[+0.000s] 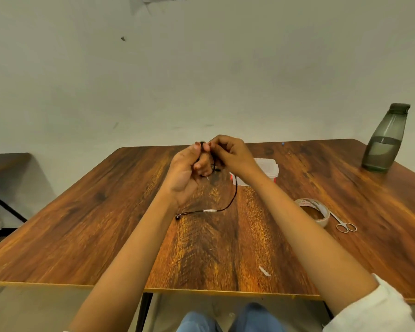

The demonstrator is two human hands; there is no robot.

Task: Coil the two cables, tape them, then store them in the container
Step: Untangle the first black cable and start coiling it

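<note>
Container point(271, 167) half hidden behind right hand point(229, 153). Both hands pinch thin black cable point(235, 192), coils blurred at left hand point(187, 171); tail with white tag point(210, 210) lies on desk point(106, 224).

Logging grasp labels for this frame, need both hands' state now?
Left hand: holds the black cable, looped around its fingers.
Right hand: pinches the same cable at the top of the loops.
</note>
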